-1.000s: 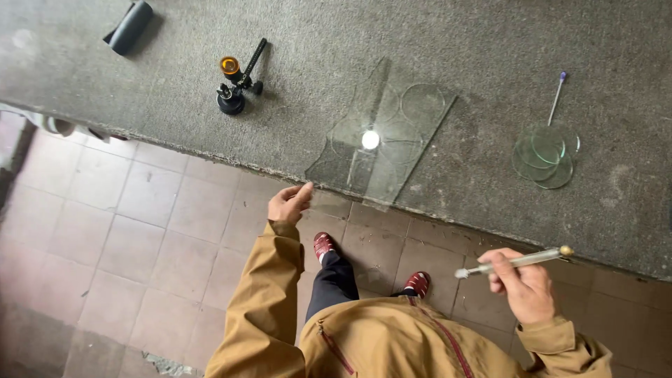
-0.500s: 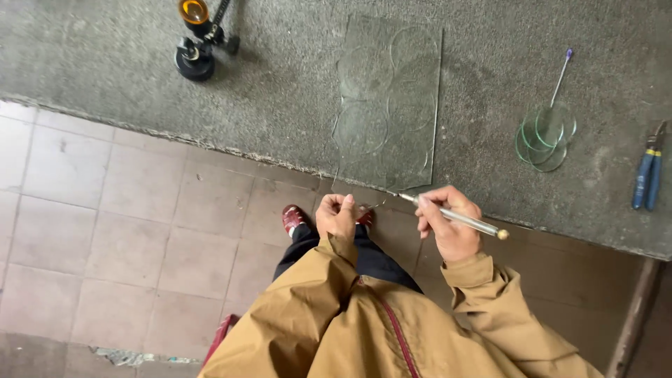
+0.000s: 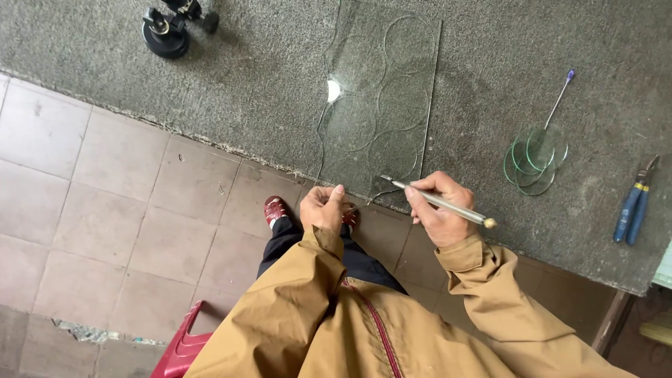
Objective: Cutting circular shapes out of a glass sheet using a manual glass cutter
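Head view, right hand [image 3: 439, 210] gripping slim metal glass cutter [image 3: 435, 201], left hand [image 3: 323, 208] curled empty, clear scored glass sheet [image 3: 378, 105].

I see a clear rectangular glass sheet [image 3: 381, 105] lying flat on the grey carpeted bench top, its long sides running away from me and its near short edge just at the bench's front lip. Several circular score lines overlap across its surface, and a small bright glare spot sits near its left edge. I also see a slim silver metal glass cutter with a brass-coloured end knob [image 3: 437, 201], held tilted and lying slantwise, knob end lower right. Its working tip points up and left and meets the sheet near the near right corner, beside the lowest scored circle.
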